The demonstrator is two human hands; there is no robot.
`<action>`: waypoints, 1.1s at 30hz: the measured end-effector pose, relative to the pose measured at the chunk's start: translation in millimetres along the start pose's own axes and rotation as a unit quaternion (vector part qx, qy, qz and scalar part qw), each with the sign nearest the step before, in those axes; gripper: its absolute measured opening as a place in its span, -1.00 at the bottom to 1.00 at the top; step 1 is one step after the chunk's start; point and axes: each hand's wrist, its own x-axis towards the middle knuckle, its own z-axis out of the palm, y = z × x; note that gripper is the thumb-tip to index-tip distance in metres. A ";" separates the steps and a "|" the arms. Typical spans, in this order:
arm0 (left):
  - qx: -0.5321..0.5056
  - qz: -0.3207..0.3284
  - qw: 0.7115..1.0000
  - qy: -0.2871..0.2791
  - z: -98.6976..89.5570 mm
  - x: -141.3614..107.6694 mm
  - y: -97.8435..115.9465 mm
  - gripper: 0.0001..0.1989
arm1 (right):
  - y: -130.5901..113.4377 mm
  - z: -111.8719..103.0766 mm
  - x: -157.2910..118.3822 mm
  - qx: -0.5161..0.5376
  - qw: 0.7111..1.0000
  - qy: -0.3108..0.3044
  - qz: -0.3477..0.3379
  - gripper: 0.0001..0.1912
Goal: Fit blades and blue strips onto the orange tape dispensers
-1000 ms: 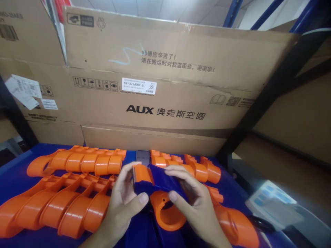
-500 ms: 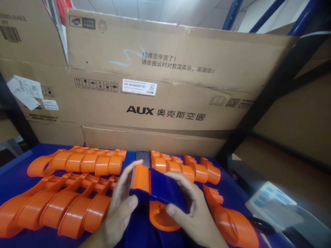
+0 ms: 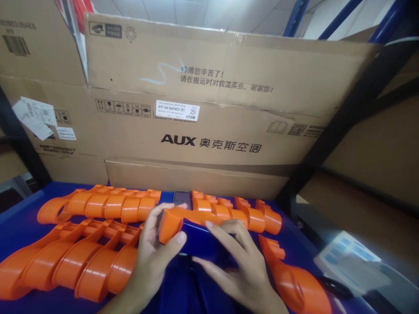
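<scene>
Both my hands hold an orange and blue plastic piece, which looks like a packing tape dispenser [image 3: 203,239], above the blue surface. My left hand [image 3: 152,261] grips its orange end, thumb on the near side and fingers behind. A toothed edge shows at that end. My right hand [image 3: 244,264] is around the blue part from the right, with a finger along its top and the thumb below. The dispenser's far side is hidden. Just right of my right hand lies a loose orange part [image 3: 296,279], and orange parts [image 3: 94,272] in a nested row lie left of my left hand.
Two more rows of orange parts, back left [image 3: 114,206] and back right [image 3: 253,218], lie on the blue surface [image 3: 19,209]. A phone [image 3: 182,198] sits between them. A large cardboard sheet [image 3: 203,126] stands behind, with a dark rack post [image 3: 314,161] at right.
The dispenser has been turned over between my hands, so the orange body now faces up and its ring no longer shows below. My right fingers have shifted along the blue part.
</scene>
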 end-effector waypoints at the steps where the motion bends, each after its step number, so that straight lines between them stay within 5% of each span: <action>1: 0.001 0.001 1.000 0.001 -0.3 0.1 -0.4 -0.42 | 1.2 0.1 -0.7 -0.003 1.000 -0.003 -0.002 -0.13; 20: 0.037 0.031 0.999 -0.005 -13.3 6.2 -7.1 -0.53 | -4.2 -0.8 2.4 0.001 1.000 -0.004 0.006 -0.18; 25: 0.016 0.071 0.992 -0.099 -14.5 2.8 -2.1 -0.33 | -3.5 0.5 -0.9 0.068 0.991 0.038 0.105 -0.34; 29: 0.190 0.141 0.951 -0.201 -9.6 -7.6 8.1 -0.19 | 10.1 14.2 -10.2 0.199 0.920 0.131 0.310 -0.44; 33: 0.369 0.293 0.851 -0.234 -4.9 -7.4 2.3 -0.22 | 11.7 20.4 -7.3 0.397 0.809 0.093 0.423 -0.31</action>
